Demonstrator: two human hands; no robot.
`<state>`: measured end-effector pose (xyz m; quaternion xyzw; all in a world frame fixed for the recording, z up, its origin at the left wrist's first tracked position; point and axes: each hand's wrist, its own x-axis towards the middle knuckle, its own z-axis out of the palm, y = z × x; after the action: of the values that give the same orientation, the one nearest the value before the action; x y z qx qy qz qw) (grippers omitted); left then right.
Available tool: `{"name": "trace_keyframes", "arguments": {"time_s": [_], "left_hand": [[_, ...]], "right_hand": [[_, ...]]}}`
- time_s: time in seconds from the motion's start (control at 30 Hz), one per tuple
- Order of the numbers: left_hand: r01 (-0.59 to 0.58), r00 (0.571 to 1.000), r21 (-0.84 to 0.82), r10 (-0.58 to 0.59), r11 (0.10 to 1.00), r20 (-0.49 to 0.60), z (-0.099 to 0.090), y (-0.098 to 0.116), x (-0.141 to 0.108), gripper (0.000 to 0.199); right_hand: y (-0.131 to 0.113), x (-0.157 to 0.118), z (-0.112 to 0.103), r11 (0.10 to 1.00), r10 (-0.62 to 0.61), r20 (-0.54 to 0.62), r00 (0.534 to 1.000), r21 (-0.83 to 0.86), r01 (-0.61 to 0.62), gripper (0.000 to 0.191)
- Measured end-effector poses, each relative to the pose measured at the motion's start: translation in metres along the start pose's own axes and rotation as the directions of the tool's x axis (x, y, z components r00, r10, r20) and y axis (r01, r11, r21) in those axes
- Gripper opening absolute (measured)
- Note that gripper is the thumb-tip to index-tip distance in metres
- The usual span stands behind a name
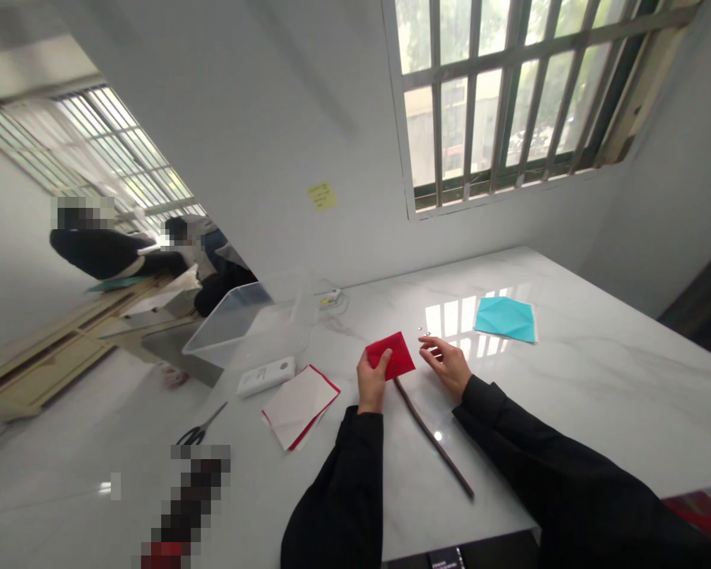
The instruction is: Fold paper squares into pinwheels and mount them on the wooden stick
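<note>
A folded red sheet of paper (398,357) is pinched in my left hand (372,381), thumb on top. To its right, my right hand (446,363) hovers over the table with fingers loosely apart and nothing in them. Beneath the red paper starts a thin brown stick (435,441), lying slantwise toward the table's near edge. Left of my left hand rests a stack of white and red paper sheets (301,405). Some tiny shiny bits (423,332) lie just beyond my right fingertips.
Turquoise paper (505,318) lies at the far right of the white marbled table (598,379). Leftward are a white box (266,376), a clear plastic bin (237,320) and dark-handled scissors (198,431). Other people (98,249) sit in the background left. A yellow note (322,196) sticks to the wall.
</note>
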<state>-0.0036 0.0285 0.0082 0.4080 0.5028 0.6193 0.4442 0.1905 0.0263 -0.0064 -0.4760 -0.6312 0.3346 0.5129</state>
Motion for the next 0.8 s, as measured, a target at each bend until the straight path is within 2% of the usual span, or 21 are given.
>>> {"name": "trace_keyframes", "arguments": {"time_s": [0.17, 0.23, 0.4, 0.47, 0.57, 0.63, 0.73, 0.8], "left_hand": [[-0.030, 0.995, 0.037, 0.027, 0.999, 0.096, 0.005, 0.001, -0.005, 0.055], [-0.048, 0.991, 0.068, 0.039, 0.997, 0.130, 0.006, 0.001, -0.005, 0.054], [-0.071, 0.973, 0.084, 0.050, 0.994, 0.227, 0.007, 0.004, -0.010, 0.054], [-0.104, 0.970, 0.118, 0.074, 0.988, 0.233, 0.008, 0.006, -0.014, 0.065], [-0.146, 0.959, 0.172, 0.096, 0.974, 0.267, 0.009, 0.008, -0.020, 0.094], [-0.145, 0.958, 0.194, 0.088, 0.970, 0.274, 0.009, 0.006, -0.021, 0.103], [-0.132, 0.970, 0.233, 0.076, 0.964, 0.233, 0.007, 0.002, -0.019, 0.099], [-0.140, 0.976, 0.237, 0.093, 0.961, 0.199, 0.006, 0.000, -0.016, 0.088]], "right_hand": [[-0.002, -0.004, 0.013, 0.963, 0.077, 0.219, 0.973, 0.238, -0.130, 0.048], [0.000, -0.004, 0.015, 0.948, 0.081, 0.264, 0.961, 0.279, -0.156, 0.053], [-0.001, -0.007, 0.015, 0.974, 0.048, 0.252, 0.966, 0.202, -0.102, 0.058], [-0.002, -0.006, 0.015, 0.973, 0.041, 0.236, 0.971, 0.212, -0.093, 0.053], [0.001, -0.003, 0.013, 0.969, 0.073, 0.167, 0.983, 0.222, -0.109, 0.047], [0.004, 0.000, 0.011, 0.966, 0.101, 0.111, 0.989, 0.225, -0.124, 0.046], [0.006, 0.001, 0.010, 0.965, 0.113, 0.060, 0.992, 0.230, -0.124, 0.053], [0.003, -0.001, 0.010, 0.971, 0.083, 0.077, 0.994, 0.216, -0.098, 0.069]]}}
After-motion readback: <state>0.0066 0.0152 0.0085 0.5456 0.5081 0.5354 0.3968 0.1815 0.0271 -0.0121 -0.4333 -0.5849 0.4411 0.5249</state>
